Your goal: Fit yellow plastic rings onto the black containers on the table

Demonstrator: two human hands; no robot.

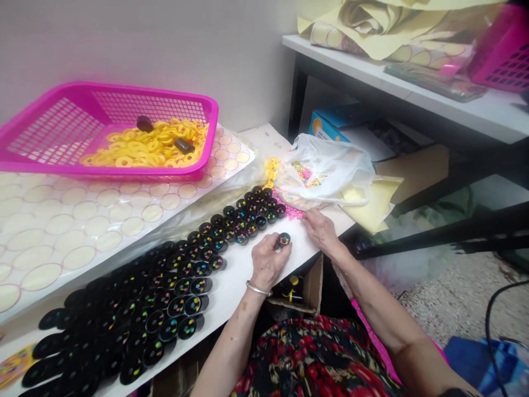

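"What do we hold?"
"Our left hand [266, 260] grips a small black cup [283, 240], nearer us than the white bag [343, 168]."
"And our right hand [323, 230]?"
"At pink beads [292, 213] by the bag's near edge; whether it pinches any, we can't tell."
"Farther?"
"Left of the bag, rows of black cups [200, 268], then a pink basket [165, 172] of yellow rings [138, 149]."

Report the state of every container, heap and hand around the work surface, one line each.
Held cup: upright, open, coloured bits inside
Left hand: gripping that cup
Right hand: fingertips at the pink beads
Pink beads: loose, heaped
Black cups: standing in rows, open, many with coloured bits
Pink basket: open, partly filled
Yellow rings: loose inside it
Plastic bag: crumpled, coloured beads showing
Cardboard box: open, things inside
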